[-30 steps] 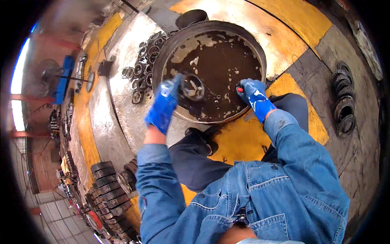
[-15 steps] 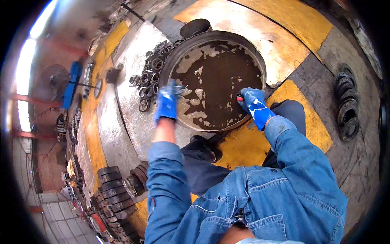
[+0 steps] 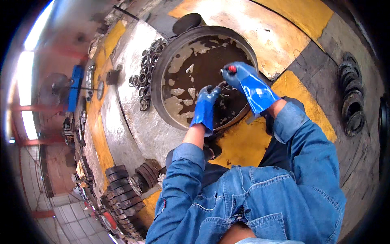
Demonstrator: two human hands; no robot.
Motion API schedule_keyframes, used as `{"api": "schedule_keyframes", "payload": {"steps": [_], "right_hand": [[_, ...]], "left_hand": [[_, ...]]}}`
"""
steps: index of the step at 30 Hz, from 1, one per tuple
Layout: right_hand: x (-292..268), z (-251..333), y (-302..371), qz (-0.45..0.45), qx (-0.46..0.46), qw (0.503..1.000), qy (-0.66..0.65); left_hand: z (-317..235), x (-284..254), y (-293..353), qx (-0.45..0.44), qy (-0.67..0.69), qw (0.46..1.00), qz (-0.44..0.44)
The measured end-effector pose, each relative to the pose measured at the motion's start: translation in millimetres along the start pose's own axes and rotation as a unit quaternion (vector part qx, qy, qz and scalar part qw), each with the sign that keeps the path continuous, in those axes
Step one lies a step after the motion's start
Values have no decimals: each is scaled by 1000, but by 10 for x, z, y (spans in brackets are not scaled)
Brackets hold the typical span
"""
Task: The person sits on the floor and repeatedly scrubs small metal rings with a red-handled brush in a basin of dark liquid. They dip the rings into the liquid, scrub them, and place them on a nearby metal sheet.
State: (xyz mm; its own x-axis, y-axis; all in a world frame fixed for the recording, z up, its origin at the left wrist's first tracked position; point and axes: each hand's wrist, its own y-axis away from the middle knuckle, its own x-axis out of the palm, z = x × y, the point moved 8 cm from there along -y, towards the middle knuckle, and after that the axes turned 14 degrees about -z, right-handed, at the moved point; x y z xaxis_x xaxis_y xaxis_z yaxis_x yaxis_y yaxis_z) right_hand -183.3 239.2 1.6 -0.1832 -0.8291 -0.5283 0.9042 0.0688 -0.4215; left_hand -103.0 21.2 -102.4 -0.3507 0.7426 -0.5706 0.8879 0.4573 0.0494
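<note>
Both my hands wear blue rubber gloves and hang over a wide round metal tub (image 3: 159, 83) of dark brown liquid with pale foam patches. My right hand (image 3: 241, 77) is closed around a red-handled tool (image 3: 232, 69); its working end is hidden. Lower and to the left, my left hand (image 3: 207, 99) has its fingers curled over the liquid. By its fingertips shows a small, partly wet, shiny curved shape (image 3: 224, 87), too unclear to name. Whether the fingers grip it is hard to see.
Left of the tub lie several dark metal rings (image 3: 143, 77). A dark bucket (image 3: 189, 23) stands behind it. Larger ring parts (image 3: 351, 97) lie in a row at the right, and stacked dark metal parts (image 3: 122, 185) at the lower left. Yellow and grey plates (image 3: 302, 95) cover the floor.
My left hand has come from the tub's left rim rightward over the liquid, its fingers now near my right hand. My right hand has moved up and left, still holding the red-handled tool.
</note>
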Motion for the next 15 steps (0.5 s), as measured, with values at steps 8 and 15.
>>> {"api": "schedule_keyframes", "payload": {"steps": [8,15], "right_hand": [[43,-985,-461,79,285,933,-206],[-191,-1170,-339,95,331,917,-202]], "left_hand": [[-434,181,-962,41,36,998,5],[50,542,-1807,-156,11,988,9]]}}
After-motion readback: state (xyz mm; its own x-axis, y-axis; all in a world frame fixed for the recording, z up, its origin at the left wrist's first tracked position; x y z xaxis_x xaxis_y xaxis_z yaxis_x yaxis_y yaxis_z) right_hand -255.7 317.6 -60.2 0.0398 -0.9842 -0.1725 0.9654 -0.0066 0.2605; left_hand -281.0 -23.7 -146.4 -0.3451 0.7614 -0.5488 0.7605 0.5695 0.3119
